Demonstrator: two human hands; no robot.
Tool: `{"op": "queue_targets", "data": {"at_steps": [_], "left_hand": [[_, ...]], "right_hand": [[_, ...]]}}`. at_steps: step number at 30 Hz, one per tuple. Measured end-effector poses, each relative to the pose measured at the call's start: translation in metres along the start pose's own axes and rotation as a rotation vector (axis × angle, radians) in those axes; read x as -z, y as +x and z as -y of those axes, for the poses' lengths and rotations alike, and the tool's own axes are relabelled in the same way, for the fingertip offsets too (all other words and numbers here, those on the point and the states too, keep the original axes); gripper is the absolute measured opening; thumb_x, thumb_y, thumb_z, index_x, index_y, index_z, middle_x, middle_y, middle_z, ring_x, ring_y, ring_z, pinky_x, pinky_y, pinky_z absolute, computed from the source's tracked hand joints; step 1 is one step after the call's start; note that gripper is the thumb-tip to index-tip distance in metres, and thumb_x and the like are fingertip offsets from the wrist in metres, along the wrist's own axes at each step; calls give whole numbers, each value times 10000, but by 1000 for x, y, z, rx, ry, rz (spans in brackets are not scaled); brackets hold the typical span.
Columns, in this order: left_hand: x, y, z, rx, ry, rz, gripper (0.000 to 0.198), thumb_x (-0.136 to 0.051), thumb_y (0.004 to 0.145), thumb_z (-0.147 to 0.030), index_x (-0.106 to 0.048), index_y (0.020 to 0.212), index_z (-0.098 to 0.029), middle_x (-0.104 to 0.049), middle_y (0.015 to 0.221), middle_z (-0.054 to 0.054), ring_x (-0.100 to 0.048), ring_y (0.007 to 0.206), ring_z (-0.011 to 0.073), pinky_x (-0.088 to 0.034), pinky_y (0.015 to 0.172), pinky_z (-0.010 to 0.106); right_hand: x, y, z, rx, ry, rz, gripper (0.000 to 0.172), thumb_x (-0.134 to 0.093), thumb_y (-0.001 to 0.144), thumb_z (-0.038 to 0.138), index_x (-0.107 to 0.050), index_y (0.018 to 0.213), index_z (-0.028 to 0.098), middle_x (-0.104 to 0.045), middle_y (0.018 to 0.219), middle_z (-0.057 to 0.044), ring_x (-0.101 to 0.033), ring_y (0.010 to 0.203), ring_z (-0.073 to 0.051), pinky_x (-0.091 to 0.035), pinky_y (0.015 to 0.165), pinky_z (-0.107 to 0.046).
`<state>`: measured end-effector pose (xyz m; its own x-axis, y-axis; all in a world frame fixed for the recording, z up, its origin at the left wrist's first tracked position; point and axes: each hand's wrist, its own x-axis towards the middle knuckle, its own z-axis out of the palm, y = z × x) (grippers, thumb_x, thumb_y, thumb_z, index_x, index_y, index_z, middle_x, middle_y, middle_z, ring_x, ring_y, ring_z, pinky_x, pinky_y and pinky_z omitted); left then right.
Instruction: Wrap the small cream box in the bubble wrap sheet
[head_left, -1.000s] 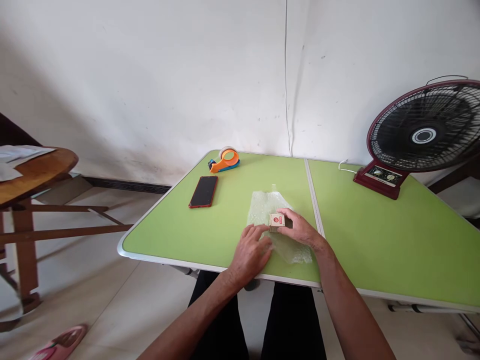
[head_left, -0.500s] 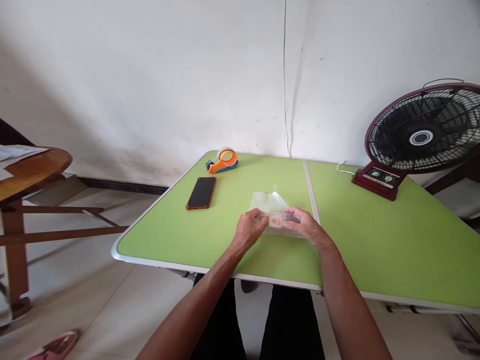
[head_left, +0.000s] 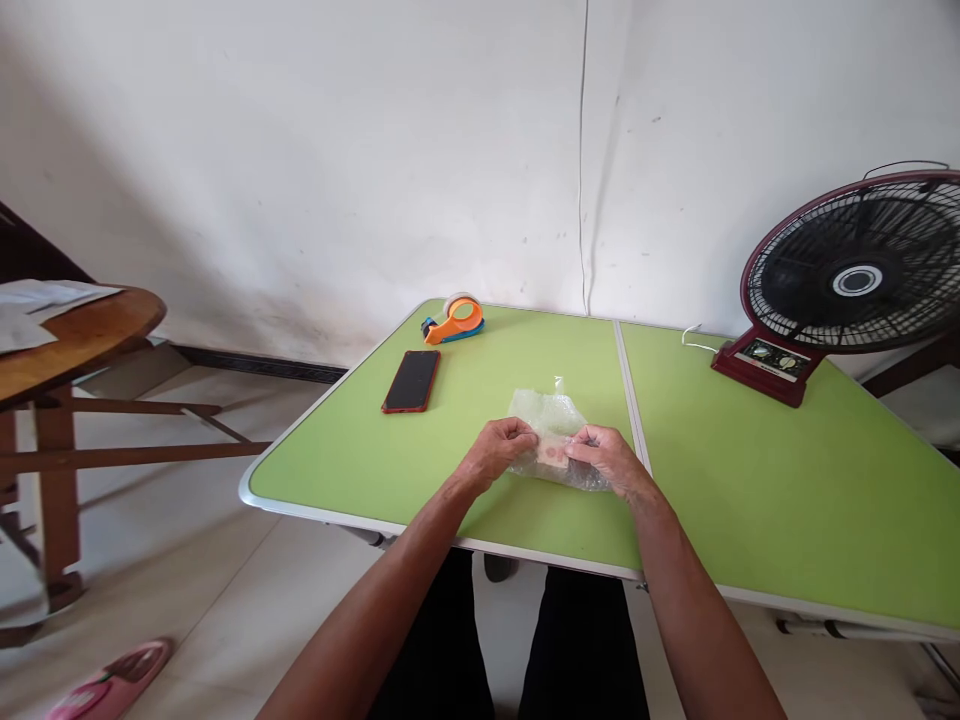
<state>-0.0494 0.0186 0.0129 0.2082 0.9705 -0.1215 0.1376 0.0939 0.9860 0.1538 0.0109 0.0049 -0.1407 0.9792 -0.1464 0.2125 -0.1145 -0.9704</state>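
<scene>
My left grip point(head_left: 496, 450) and right grip point(head_left: 609, 458) pinch bubble wrap point(head_left: 541, 408) over box point(head_left: 552, 452) between them; green surface point(head_left: 337, 440), white wall point(head_left: 337, 150) far.

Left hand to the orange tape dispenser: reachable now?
Probably yes: nothing stands between the left hand and the orange tape dispenser; the smartphone lies off left. The hand would have to release the bubble wrap first.

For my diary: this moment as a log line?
left hand, right hand: holding clear bubble wrap | covered: small cream box | beneath: green table

A green table point(head_left: 337, 450) bears bubble wrap point(head_left: 544, 406), a phone point(head_left: 411, 381), a tape dispenser point(head_left: 445, 328) and a fan point(head_left: 857, 281)
</scene>
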Motion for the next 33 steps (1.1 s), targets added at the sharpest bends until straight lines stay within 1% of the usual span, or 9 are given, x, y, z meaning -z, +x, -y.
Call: {"op": "queue_targets", "data": {"at_steps": [4,7,9,11,13,18,22,28,33], "left_hand": [[18,-12,-9,-18,3,112,338,-588,720,-445,-637,844,-134,-618,746,15,-520,675,138,-352,613,240],[28,-19,-17,-5,63,235,383,-631,688,-353,-634,1019,-160,-666,952,40,-576,871,195,-408,736,270],[29,-21,-21,-14,158,287,425,-656,660,-299,-619,1064,-173,-665,998,41,-580,913,206,-417,770,281],[25,-19,-22,-43,257,262,405,-674,654,-311,-623,1029,-167,-664,956,41,-582,872,199,-418,747,279],[18,-14,-18,-74,314,194,363,-693,647,-369,-632,933,-154,-647,862,29,-562,778,176,-400,673,261],[2,0,1,-67,235,56,287,-655,640,-416,-559,686,-150,-510,612,-30,-418,560,97,-279,520,217],[-2,3,9,-23,165,9,231,-619,617,-363,-520,656,-159,-445,558,-57,-357,509,74,-239,490,206],[-6,4,7,2,107,-29,200,-584,589,-328,-467,616,-169,-421,547,-67,-323,493,56,-225,478,198],[-7,3,6,7,93,-14,222,-593,583,-338,-448,619,-174,-431,555,-66,-333,491,55,-237,480,196]], "right_hand": [[-1,1,-2,-5,-3,2,289,-725,611,408,-568,648,168,-579,604,28,-493,535,-107,-370,532,-238],[-1,2,-3,-16,-9,0,324,-741,597,435,-562,648,169,-570,593,33,-485,523,-105,-365,526,-238],[-1,2,-2,-10,-19,2,333,-745,596,443,-560,641,170,-558,581,39,-477,517,-102,-357,521,-237],[-1,1,-1,-2,-24,8,315,-733,610,436,-567,642,170,-558,580,40,-477,519,-101,-355,522,-236],[-1,0,0,6,-37,4,292,-719,623,422,-576,648,169,-562,584,39,-474,517,-98,-351,522,-235],[-1,-2,3,13,-48,18,258,-699,641,397,-577,645,170,-564,581,37,-472,511,-95,-345,515,-231],[0,-2,3,-1,-32,27,252,-708,638,386,-575,649,172,-561,567,41,-475,502,-95,-359,512,-232],[0,-1,2,6,42,39,257,-694,664,394,-570,668,169,-576,570,33,-501,510,-101,-380,515,-232],[0,1,-1,30,53,35,251,-693,667,384,-574,673,163,-584,601,30,-508,531,-98,-391,524,-228]]}}
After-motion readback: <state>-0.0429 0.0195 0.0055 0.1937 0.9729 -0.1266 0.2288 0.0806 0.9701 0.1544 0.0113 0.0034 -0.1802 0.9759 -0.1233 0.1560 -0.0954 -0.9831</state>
